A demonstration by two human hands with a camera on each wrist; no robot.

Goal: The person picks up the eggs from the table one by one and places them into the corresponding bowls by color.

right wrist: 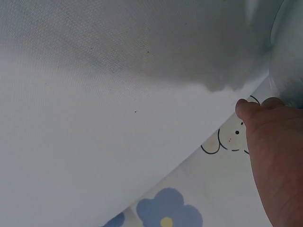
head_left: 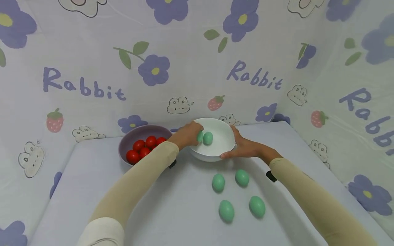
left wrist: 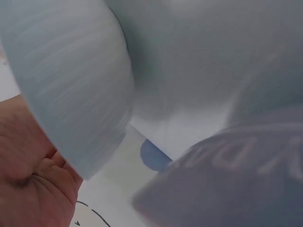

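A white bowl [head_left: 223, 138] stands at the back middle of the table. My left hand [head_left: 188, 134] reaches over its left rim and holds a green egg [head_left: 200, 136], partly hidden by the fingers. Beside it, another green egg [head_left: 208, 138] lies inside the bowl. With the thumb in front and fingers behind, my right hand [head_left: 246, 146] grips the bowl's right side. The left wrist view shows the bowl's outer wall [left wrist: 75, 80] in front of the left hand [left wrist: 40, 184]; the held egg is hidden there. In the right wrist view, the right hand [right wrist: 277, 146] touches the bowl's edge.
A purple bowl [head_left: 124, 140] with several red eggs [head_left: 133, 157] stands left of the white bowl, partly behind the left forearm. Several loose green eggs [head_left: 218, 182] lie in front of the white bowl. A patterned cloth [head_left: 191, 78] hangs close behind the table [head_left: 172, 212].
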